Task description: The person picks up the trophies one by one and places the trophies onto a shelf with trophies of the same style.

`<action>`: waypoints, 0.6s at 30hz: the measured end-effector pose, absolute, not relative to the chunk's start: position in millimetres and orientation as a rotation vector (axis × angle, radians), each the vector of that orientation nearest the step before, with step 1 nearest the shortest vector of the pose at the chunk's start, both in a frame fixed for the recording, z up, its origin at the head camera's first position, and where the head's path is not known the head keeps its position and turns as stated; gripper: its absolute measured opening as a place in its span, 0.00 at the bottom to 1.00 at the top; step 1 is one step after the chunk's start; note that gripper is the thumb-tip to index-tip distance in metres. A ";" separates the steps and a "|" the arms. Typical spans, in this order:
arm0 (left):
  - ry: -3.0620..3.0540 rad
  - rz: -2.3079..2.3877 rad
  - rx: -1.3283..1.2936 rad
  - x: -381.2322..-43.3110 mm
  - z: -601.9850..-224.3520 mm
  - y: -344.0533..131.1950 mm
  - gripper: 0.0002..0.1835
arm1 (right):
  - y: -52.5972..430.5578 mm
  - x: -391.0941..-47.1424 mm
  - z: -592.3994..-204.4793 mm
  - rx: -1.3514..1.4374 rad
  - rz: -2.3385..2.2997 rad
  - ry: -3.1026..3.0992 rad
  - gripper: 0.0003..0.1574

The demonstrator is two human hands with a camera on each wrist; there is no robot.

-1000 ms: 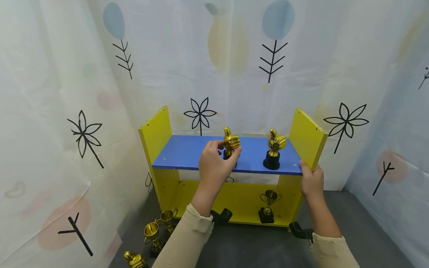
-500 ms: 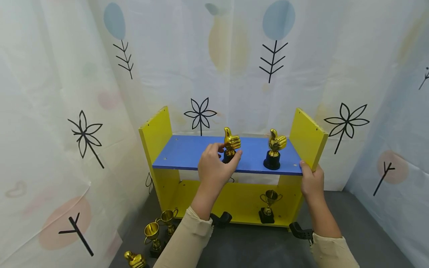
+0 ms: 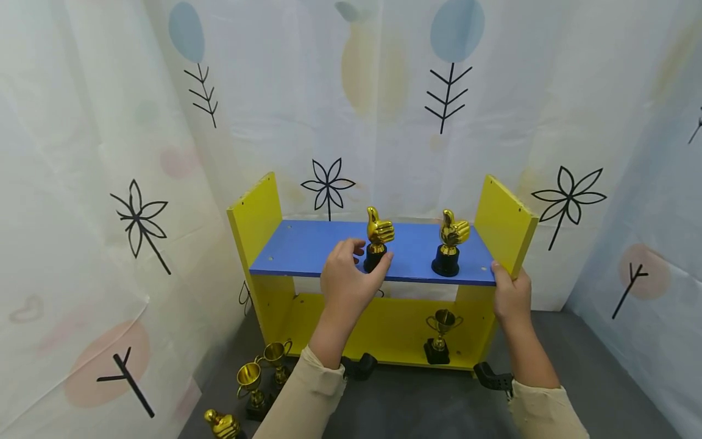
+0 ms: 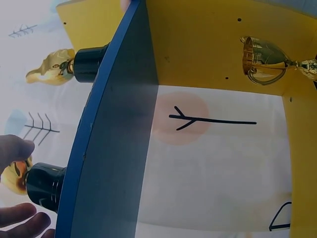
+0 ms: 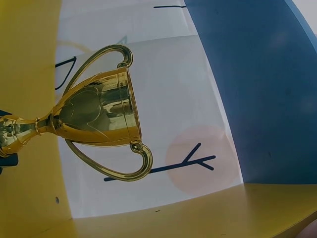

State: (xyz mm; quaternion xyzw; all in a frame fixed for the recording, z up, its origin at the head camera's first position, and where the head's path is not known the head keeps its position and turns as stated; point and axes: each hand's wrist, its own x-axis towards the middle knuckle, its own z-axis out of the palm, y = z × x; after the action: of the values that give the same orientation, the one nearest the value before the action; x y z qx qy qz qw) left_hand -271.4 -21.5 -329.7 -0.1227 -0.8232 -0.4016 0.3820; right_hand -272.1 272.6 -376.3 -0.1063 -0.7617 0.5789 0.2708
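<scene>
A gold thumbs-up trophy (image 3: 380, 231) with a black base stands upright near the middle of the blue shelf board (image 3: 307, 244). My left hand (image 3: 351, 277) is spread around its base, and the left wrist view shows gaps between the thumb (image 4: 17, 150), the fingers and the black base (image 4: 45, 186). A second thumbs-up trophy (image 3: 448, 244) stands further right on the same board. With my right hand (image 3: 512, 299) I grip the shelf's right corner, thumb on the blue board's front edge by the yellow side panel (image 3: 507, 225); its other fingers are mostly hidden.
On the yellow lower board (image 3: 384, 329) stands a gold two-handled cup (image 3: 440, 332), seen close up in the right wrist view. Two more cups (image 3: 249, 381) and a thumbs-up trophy (image 3: 222, 424) are on the grey surface (image 3: 417, 402) at lower left. Printed cloth hangs behind.
My left thumb and fingers have loosened from the thumbs-up trophy and drawn slightly back and down, leaving it standing on the blue board. My right hand keeps its grip on the shelf.
</scene>
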 end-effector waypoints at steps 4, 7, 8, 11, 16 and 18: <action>-2.100 -1.023 -0.311 -269.1 -331.9 -22.3 0.27 | 273.0 -272.7 -376.5 -0.287 1.561 -2.055 0.32; -2.105 -1.021 -0.313 -268.6 -333.8 -22.4 0.27 | 273.7 -273.4 -376.7 -0.288 1.570 -2.050 0.32; -2.104 -1.022 -0.314 -268.5 -334.4 -22.4 0.28 | 273.8 -273.5 -376.6 -0.289 1.571 -2.049 0.33; -2.104 -1.026 -0.316 -268.1 -336.4 -22.7 0.28 | 274.2 -273.7 -376.6 -0.290 1.573 -2.043 0.33; -2.088 -1.037 -0.321 -266.2 -338.8 -23.3 0.27 | 275.2 -273.8 -377.8 -0.294 1.576 -2.061 0.33; -2.077 -1.047 -0.324 -264.9 -339.4 -23.6 0.27 | 275.2 -274.0 -378.2 -0.294 1.578 -2.068 0.33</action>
State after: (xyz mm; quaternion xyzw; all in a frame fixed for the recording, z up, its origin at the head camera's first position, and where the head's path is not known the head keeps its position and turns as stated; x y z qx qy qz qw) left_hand -264.9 -23.6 -339.4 -0.1273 -0.8157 -0.4112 0.3864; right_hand -274.0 275.2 -378.2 -0.1086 -0.7631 0.5821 0.2590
